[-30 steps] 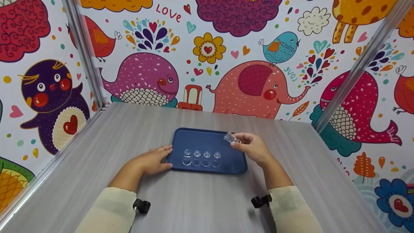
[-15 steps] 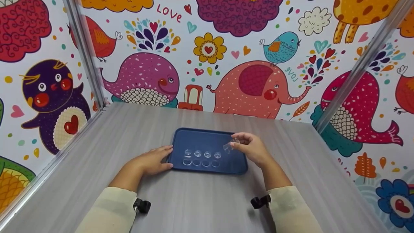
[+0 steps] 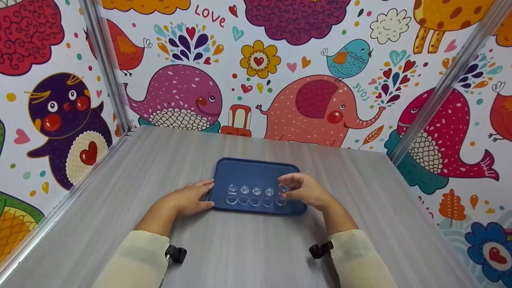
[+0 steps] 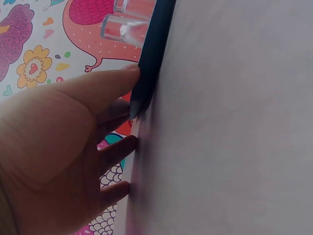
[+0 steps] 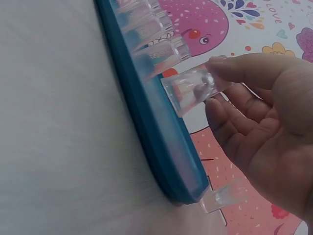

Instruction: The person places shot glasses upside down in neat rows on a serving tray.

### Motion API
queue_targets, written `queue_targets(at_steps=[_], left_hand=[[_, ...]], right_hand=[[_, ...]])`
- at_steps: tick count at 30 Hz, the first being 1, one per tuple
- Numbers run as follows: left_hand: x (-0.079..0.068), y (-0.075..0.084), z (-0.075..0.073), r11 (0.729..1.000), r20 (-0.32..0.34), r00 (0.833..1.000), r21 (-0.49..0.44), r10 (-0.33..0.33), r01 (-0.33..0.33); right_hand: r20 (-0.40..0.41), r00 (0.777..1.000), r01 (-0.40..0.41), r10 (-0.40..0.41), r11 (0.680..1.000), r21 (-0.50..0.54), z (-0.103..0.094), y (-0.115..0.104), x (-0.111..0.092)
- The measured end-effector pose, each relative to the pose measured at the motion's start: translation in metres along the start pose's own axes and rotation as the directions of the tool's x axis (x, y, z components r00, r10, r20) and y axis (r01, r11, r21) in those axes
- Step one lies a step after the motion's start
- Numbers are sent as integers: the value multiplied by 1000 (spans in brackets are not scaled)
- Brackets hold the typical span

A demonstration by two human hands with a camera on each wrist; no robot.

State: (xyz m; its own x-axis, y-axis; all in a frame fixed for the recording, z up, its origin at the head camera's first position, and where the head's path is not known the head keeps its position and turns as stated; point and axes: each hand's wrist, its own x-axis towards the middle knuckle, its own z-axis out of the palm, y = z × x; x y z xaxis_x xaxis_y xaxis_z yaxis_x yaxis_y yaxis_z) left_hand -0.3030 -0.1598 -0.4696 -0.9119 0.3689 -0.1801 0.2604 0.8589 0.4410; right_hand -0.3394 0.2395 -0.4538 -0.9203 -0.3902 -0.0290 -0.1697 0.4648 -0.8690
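Observation:
A blue tray [image 3: 248,170] bears a row of small clear shot glasses [image 3: 257,196], turned rim down. At the right end of that row my right hand [image 3: 308,192] pinches another shot glass [image 5: 190,90] between thumb and fingers near its base. Its wide rim points down, right at the tray, in line with the others. My left hand [image 3: 186,200] rests at the tray's left end, fingers spread and mostly straight. In the left wrist view the thumb touches the tray's edge [image 4: 151,54], and other fingertips reach the table.
One more clear glass [image 5: 222,196] stands off the tray beyond its right end, mostly hidden behind the right hand in the head view. Grey table [image 3: 240,248] surrounds the tray. Cartoon-printed walls [image 3: 256,92] with metal posts [image 3: 106,68] enclose the back and sides.
My right hand has turned the glass from tilted to rim down and lowered it to the row's right end. The left hand and tray have stayed in place.

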Motion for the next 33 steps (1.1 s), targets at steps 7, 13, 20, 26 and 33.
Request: queue_targets(at_steps=[7, 13, 20, 26, 33], left_hand=[[0, 0, 0, 1000, -12, 1000, 5, 13, -13], [0, 0, 0, 1000, -9, 1000, 5, 22, -22], [-2, 1, 0, 1000, -9, 1000, 3, 25, -25], [-4, 1, -1, 1000, -16, 999, -2, 29, -29], [-4, 1, -1, 1000, -17, 999, -5, 28, -28]], right_hand=[[-3, 1000, -26, 25, 998, -59, 5, 8, 3], [0, 999, -37, 37, 998, -58, 5, 11, 4], [-115, 992, -45, 48, 999, 30, -5, 13, 3], [-257, 959, -100, 121, 991, 92, -19, 22, 2], [-358, 916, -130, 183, 977, 167, -34, 36, 3]])
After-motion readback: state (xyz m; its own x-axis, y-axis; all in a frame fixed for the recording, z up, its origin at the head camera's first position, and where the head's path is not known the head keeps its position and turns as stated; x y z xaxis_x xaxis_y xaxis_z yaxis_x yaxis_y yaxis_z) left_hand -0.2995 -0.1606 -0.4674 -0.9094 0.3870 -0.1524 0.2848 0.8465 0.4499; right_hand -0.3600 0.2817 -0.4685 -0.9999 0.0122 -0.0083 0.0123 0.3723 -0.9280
